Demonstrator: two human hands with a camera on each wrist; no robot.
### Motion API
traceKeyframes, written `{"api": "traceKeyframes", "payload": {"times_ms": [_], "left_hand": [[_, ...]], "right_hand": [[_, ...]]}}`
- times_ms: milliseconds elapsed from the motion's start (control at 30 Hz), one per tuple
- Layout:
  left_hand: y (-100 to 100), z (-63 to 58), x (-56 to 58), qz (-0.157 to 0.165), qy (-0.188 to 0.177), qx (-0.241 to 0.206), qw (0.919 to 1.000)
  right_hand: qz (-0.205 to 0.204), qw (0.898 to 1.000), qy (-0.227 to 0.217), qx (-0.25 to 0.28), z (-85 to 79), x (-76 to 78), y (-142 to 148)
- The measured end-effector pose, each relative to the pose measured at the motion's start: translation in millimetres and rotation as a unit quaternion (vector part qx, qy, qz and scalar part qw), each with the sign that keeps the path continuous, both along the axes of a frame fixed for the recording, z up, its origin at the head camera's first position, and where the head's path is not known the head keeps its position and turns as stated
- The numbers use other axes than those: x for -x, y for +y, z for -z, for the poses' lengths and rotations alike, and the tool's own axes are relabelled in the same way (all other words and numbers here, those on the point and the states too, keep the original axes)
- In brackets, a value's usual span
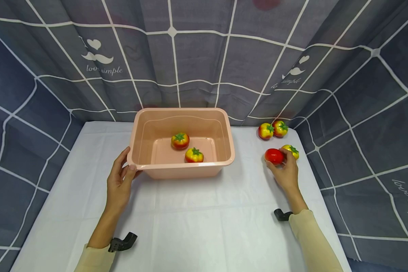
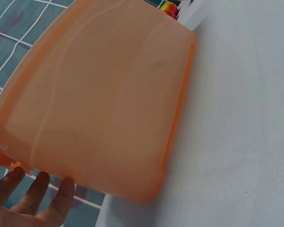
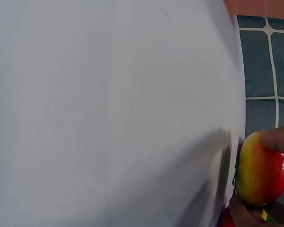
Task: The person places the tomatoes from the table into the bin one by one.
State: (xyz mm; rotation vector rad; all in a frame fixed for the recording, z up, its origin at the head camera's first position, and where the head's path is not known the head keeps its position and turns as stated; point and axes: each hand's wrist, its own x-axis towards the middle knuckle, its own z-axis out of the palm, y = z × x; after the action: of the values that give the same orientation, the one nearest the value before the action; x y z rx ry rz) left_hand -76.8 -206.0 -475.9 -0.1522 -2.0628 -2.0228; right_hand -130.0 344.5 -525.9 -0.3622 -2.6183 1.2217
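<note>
A red-and-yellow fruit [image 1: 274,156] sits in the grasp of a person's right hand [image 1: 287,170] at the right side of a white-covered table [image 1: 190,223], thumb and fingers pinching it, its glossy red side turned up toward the head camera. Whether it touches the cloth is hard to tell. Just beside it, partly hidden by the fingers, is another fruit [image 1: 291,151], yellow with a green leafy top. Near the table's far edge, two more, a front fruit [image 1: 265,131] and a rear fruit [image 1: 280,129], stand close together.

Well to the left, a peach-colored bin [image 1: 181,172] holds two leafy-topped fruits, one farther back [image 1: 180,141] and one nearer the front wall [image 1: 194,155]. The left hand [image 1: 119,185] grips the bin's near left corner, thumb at the front rim and fingers along the side. Dark straps [image 1: 122,242] circle both wrists below cream sleeves [image 1: 314,241]. Gray checked curtains [image 1: 200,56] printed "love simple" surround the table.
</note>
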Motion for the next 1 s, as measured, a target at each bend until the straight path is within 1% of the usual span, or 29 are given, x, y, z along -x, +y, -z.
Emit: {"api": "traceKeyframes", "payload": {"times_ms": [167,300,533,833,1000], "left_hand": [[-0.9,0.1,0.1,0.002,0.001,-0.003,1.0000],[-1.3,-0.4,0.2,0.003,0.002,-0.008,1.0000],[-0.8,-1.1,-0.3,0.001,0.000,0.000,1.0000],[-0.1,0.0,0.5,0.004,0.004,-0.008,1.0000],[-0.3,-0.2,0.0,0.002,0.000,-0.006,1.0000]], "right_hand": [[-0.009,1.000,0.004,0.020,-3.6,0.3,-5.7],[-0.019,0.999,0.007,0.026,-7.3,0.3,-13.2],[-0.018,0.999,0.014,0.045,-13.9,2.3,-25.5],[-0.034,0.996,0.020,0.084,-27.7,1.8,-43.2],[-0.052,0.993,0.038,0.094,-34.2,2.7,-53.3]]}}
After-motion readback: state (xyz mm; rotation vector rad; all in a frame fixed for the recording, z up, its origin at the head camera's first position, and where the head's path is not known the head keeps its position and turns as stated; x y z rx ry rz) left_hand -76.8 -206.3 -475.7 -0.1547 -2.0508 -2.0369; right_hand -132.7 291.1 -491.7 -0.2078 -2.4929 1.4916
